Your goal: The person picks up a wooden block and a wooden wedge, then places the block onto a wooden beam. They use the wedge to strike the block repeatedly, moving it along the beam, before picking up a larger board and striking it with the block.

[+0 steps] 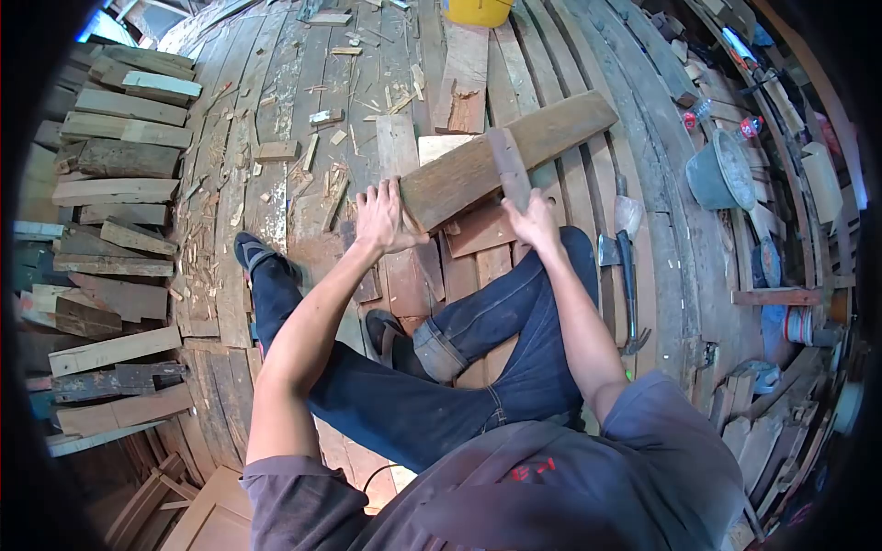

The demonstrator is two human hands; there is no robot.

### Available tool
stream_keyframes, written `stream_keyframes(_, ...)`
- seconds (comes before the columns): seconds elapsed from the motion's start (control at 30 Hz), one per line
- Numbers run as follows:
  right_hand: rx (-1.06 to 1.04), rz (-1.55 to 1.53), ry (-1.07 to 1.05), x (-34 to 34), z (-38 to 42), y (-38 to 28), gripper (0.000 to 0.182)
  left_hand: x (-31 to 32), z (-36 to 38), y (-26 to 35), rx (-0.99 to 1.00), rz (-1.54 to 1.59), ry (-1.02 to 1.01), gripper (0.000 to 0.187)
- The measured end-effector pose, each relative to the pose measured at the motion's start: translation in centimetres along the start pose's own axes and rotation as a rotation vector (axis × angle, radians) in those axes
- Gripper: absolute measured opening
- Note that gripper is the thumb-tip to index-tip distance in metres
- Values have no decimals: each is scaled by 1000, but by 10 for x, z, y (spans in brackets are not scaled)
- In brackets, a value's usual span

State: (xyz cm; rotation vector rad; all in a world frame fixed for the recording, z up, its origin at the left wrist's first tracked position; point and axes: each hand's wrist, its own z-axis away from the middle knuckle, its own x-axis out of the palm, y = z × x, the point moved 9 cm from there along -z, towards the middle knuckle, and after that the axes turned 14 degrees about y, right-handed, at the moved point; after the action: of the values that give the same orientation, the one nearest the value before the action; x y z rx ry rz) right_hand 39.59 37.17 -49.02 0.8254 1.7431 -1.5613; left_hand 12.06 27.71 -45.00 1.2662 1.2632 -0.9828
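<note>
A long, weathered wooden board (459,180) lies tilted across the floor in front of me, its far end up to the right. My left hand (381,218) is closed on its near left end, fingers at the top edge and thumb by the lower corner. My right hand (535,220) grips a flat, grey-brown, blade-like tool (508,163), which crosses over the board near its middle. The part inside my palm is hidden. Beneath the board, shorter wood pieces (482,230) show, close to my bent legs.
Stacked wood offcuts (124,193) line the left side. Chips and scraps (340,174) litter the plank floor. Right of my knee lie a claw hammer (630,294) and a flat-bladed tool (628,213). A grey bucket (721,172) stands farther right; a yellow bucket (478,11) is ahead.
</note>
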Motion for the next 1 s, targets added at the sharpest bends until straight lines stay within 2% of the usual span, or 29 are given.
stream_keyframes(0.07,-95,-5,-45,9,30,-20,67,2,4,-9,12,-56,12,135)
stream_keyframes(0.17,-252,-38,-306,16,78,-50,70,3,15,-22,3,-25,28,131)
stream_keyframes(0.23,-281,19,-236,8,58,-36,66,4,23,-29,-10,23,62,129)
stream_keyframes(0.3,-54,65,-78,-4,20,0,65,8,31,-32,-30,32,-16,135)
stream_keyframes(0.4,40,-74,30,6,7,23,66,23,30,-40,-36,91,-155,144)
stream_keyframes(0.43,-77,-28,-4,9,24,0,66,22,23,-40,-35,91,-165,145)
stream_keyframes(0.5,-222,-55,-242,17,73,-37,65,19,20,-35,-46,103,-193,145)
stream_keyframes(0.6,-293,-8,-225,4,60,-30,66,7,16,-33,-55,98,-249,141)
stream_keyframes(0.7,19,59,-12,-6,23,10,71,13,18,-36,-44,218,-284,132)
stream_keyframes(0.73,-14,-11,-38,9,26,13,74,14,17,-36,-29,288,-296,130)
stream_keyframes(0.77,-278,48,38,14,41,0,79,14,12,-37,-13,357,-302,128)
stream_keyframes(0.83,-256,20,-407,12,72,-29,83,22,11,-38,48,430,-331,123)
stream_keyframes(0.87,-321,27,-361,3,61,-28,85,24,11,-40,46,430,-357,123)
stream_keyframes(0.9,-278,-40,-268,-5,41,-17,83,25,10,-40,41,432,-379,122)
stream_keyframes(0.97,-16,100,-141,-21,5,7,75,29,11,-44,-4,378,-450,125)
stream_keyframes(1.0,0,91,-163,-10,9,11,70,33,13,-46,-14,359,-472,126)
